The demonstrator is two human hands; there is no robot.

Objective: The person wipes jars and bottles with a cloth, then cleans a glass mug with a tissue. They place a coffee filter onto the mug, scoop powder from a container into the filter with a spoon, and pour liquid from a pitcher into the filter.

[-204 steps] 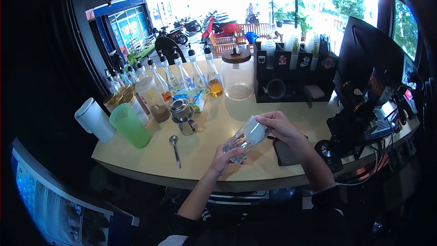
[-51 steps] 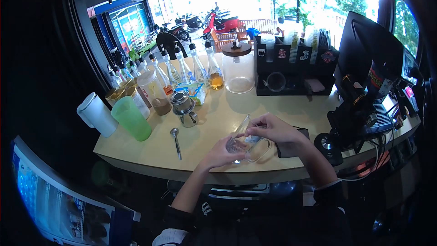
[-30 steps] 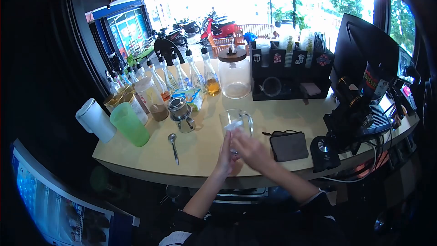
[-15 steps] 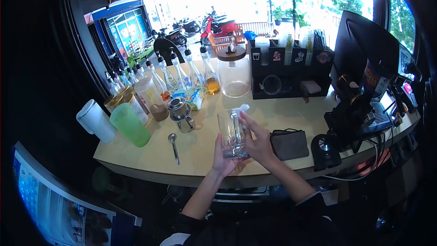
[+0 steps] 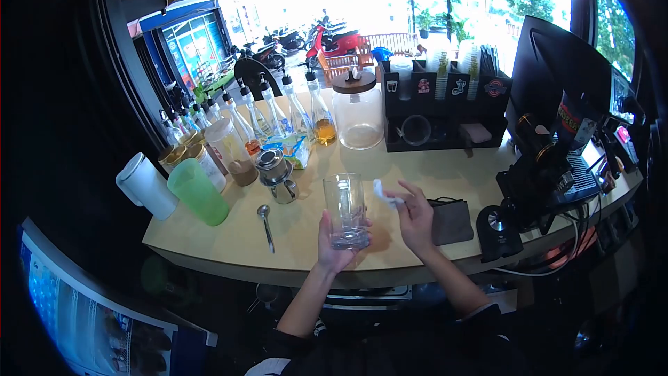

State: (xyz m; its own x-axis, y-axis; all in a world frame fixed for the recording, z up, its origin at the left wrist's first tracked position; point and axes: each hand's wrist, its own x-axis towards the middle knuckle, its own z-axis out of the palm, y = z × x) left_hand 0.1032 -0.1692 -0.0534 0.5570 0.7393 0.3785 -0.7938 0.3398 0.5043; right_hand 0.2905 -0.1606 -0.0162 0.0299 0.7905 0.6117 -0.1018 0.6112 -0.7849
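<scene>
A clear glass mug [image 5: 345, 209] is held upright above the front of the counter. My left hand [image 5: 335, 251] wraps round its lower part, fingers showing on the far side. To its right, apart from the glass, my right hand [image 5: 416, 221] pinches a crumpled white tissue [image 5: 387, 195] between thumb and fingers. Left of the glass stands a metal drip coffee filter [image 5: 271, 161] on a small glass cup [image 5: 283, 190]. A metal spoon [image 5: 266, 227] lies nearer the counter's front edge. Beside my right wrist lies a folded grey cloth [image 5: 452, 221].
On the left stand a green pitcher [image 5: 199, 192], a white pitcher [image 5: 147, 186] and a tub of brown powder [image 5: 233, 153]. Behind are several syrup bottles [image 5: 299, 115], a lidded glass jar [image 5: 359, 122] and a black cup organizer [image 5: 445, 118]. A black machine [image 5: 529, 174] stands right.
My right hand has moved right, away from the glass, with the tissue. The glass has shifted slightly left and down in my left hand.
</scene>
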